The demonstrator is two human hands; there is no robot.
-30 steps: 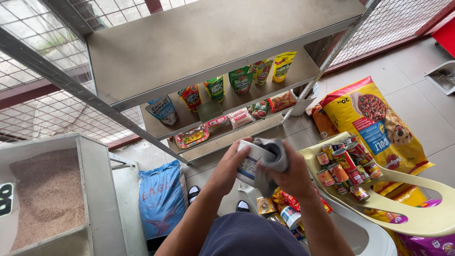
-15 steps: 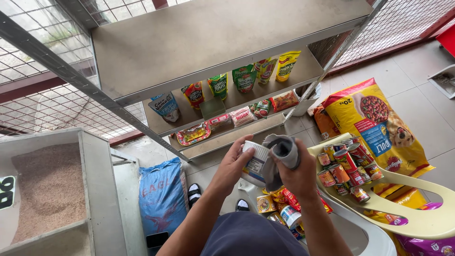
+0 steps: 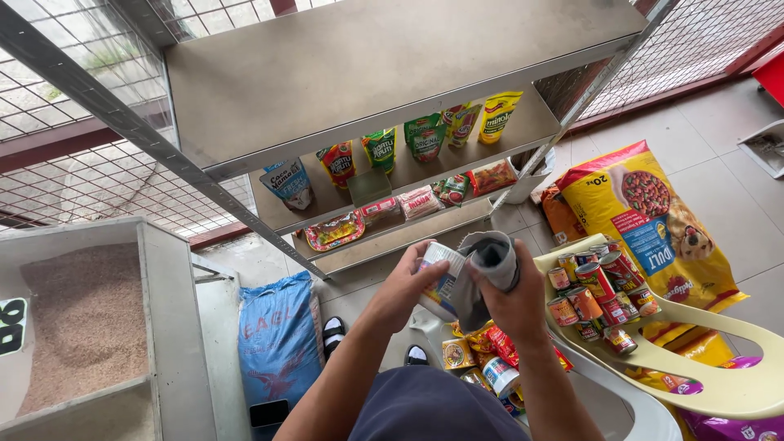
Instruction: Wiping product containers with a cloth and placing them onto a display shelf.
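Pouches (image 3: 425, 135) stood on the middle shelf (image 3: 535, 126), packets (image 3: 392, 208) laid on the shelf below, a can (image 3: 439, 282) held between both hands before the rack, cans (image 3: 596, 290) piled on a chair (image 3: 719, 384) to the right, a large bag (image 3: 645, 216) leaned behind the chair, a sack (image 3: 278, 339) set on the floor to the left, a grain bin (image 3: 82, 322) placed left of the sack

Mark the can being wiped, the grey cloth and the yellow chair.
can (image 3: 438, 287), head view, on its label between the hands.
grey cloth (image 3: 490, 255), head view, on the bunched top.
yellow chair (image 3: 719, 384), head view, on the bare front rim.
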